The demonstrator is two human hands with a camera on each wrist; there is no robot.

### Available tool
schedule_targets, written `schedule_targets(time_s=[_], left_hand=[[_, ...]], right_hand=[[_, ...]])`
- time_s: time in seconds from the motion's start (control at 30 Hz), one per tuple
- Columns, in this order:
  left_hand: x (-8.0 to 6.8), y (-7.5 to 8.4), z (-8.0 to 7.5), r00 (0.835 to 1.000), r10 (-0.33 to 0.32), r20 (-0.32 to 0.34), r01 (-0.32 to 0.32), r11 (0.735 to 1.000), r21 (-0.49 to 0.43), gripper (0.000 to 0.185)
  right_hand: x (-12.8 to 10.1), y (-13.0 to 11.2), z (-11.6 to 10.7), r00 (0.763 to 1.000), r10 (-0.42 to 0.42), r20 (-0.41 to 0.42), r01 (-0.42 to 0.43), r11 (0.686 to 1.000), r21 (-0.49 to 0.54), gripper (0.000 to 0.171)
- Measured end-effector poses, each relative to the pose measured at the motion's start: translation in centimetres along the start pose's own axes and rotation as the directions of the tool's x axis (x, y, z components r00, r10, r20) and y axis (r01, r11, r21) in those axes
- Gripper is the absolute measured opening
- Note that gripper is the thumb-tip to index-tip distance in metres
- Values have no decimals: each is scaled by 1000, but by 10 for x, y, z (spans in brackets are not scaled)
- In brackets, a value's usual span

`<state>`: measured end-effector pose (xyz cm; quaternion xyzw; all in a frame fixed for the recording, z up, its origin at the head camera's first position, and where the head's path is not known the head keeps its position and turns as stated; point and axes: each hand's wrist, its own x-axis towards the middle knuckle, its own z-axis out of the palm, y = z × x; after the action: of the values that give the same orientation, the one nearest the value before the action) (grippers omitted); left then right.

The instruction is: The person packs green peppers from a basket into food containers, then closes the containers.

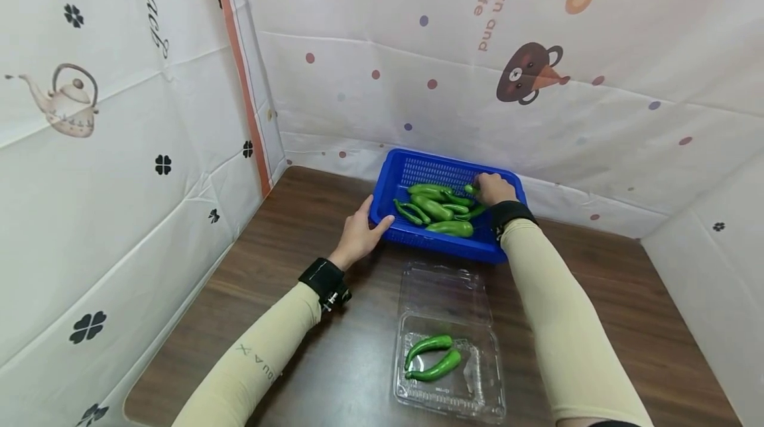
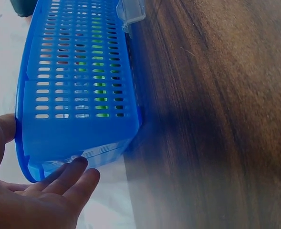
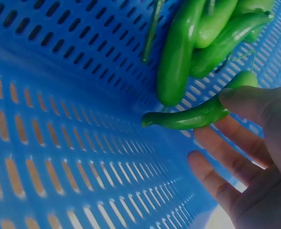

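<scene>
In the head view, a blue basket (image 1: 444, 251) of perforated plastic holds several green chili peppers (image 1: 431, 207). My left hand (image 1: 357, 236) holds its near left corner, thumb at the front rim and fingers along the left side. Inside the basket, at the right, my right hand (image 1: 495, 189) pinches a slim curved green pepper (image 3: 185, 118) between thumb and fingers, seen in the right wrist view. Other peppers (image 3: 177, 62) lie beside it. Closer to me, an open clear plastic clamshell box (image 1: 449, 403) contains two green peppers (image 1: 436, 367) side by side.
The clamshell's lid (image 1: 444, 291) lies flat toward the basket. Everything stands on a dark wood-grain table (image 1: 322, 354). White printed cloth (image 1: 382, 95) hangs behind the basket and along both sides of the table.
</scene>
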<state>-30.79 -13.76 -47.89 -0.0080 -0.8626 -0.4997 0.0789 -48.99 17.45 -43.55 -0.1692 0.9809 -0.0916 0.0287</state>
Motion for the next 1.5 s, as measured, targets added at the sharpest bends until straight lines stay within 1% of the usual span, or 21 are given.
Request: schedule_targets(time_s=[0.27, 0.47, 0.53, 0.67, 0.87, 0.97, 1.03, 1.2, 1.37, 1.5], left_hand=[[0, -1, 3, 1000, 7, -1, -7, 1000, 7, 78], [-1, -1, 4, 1000, 18, -3, -18, 1000, 13, 78], [-1, 0, 4, 1000, 21, -2, -21, 1000, 13, 78], [-1, -1, 4, 1000, 13, 5, -13, 1000, 2, 78], [-1, -3, 0, 1000, 9, 17, -9, 1000, -4, 78], [-1, -3, -1, 1000, 29, 8, -29, 1000, 6, 77], [-3, -4, -2, 999, 45, 2, -45, 999, 21, 78], [-13, -2, -5, 997, 76, 8, -76, 996, 48, 80], [-26, 1, -8, 995, 101, 14, -102, 992, 76, 82], [-35, 5, -8, 992, 123, 21, -125, 987, 97, 82]], right_hand=[[-8, 1, -7, 998, -23, -66, 26, 998, 48, 26], [-14, -1, -15, 997, -49, -56, 52, 997, 61, 30], [-18, -3, -17, 996, -68, -63, 71, 995, 63, 30], [-24, -7, -23, 987, -117, -112, 125, 989, 72, 29], [-29, -18, -38, 974, -177, -142, 186, 981, 56, 33], [-32, -22, -46, 962, -201, -187, 212, 976, 41, 33], [-35, -23, -51, 949, -222, -224, 236, 971, 39, 33], [-48, -26, -63, 919, -268, -289, 297, 953, 61, 32], [-68, -33, -73, 889, -315, -331, 353, 934, 58, 31], [-88, -37, -79, 855, -371, -363, 410, 911, 34, 31]])
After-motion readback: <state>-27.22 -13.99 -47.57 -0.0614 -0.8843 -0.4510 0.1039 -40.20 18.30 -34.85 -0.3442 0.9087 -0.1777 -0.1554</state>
